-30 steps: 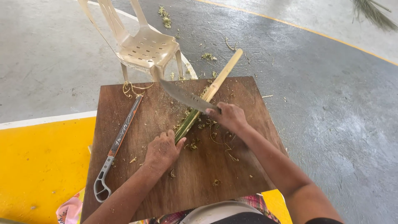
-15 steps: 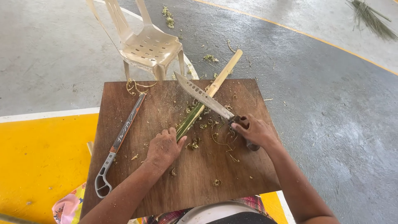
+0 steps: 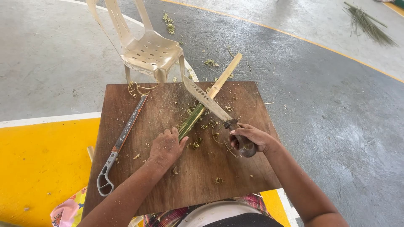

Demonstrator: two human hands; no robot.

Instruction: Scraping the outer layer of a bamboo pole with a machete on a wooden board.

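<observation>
A bamboo stick (image 3: pixel 210 94), green near me and pale at its far end, lies slantwise on a brown wooden board (image 3: pixel 185 180). My left hand (image 3: pixel 166 147) presses down on the stick's near green end. My right hand (image 3: pixel 248 138) grips the dark handle of a long machete (image 3: pixel 206 99), whose blade lies across the stick near its middle, tip pointing away to the left. Curled shavings lie scattered around the stick.
A narrow hand saw (image 3: pixel 120 145) with a grey handle lies along the board's left side. A pale plastic chair (image 3: pixel 145 46) stands just beyond the board. A bundle of green leaves (image 3: pixel 368 25) lies far right on the grey floor. Yellow painted floor (image 3: pixel 38 168) is to my left.
My right hand has slid back toward me with the machete, so the blade now lies lower across the stick. My left hand has stayed on the stick's near end.
</observation>
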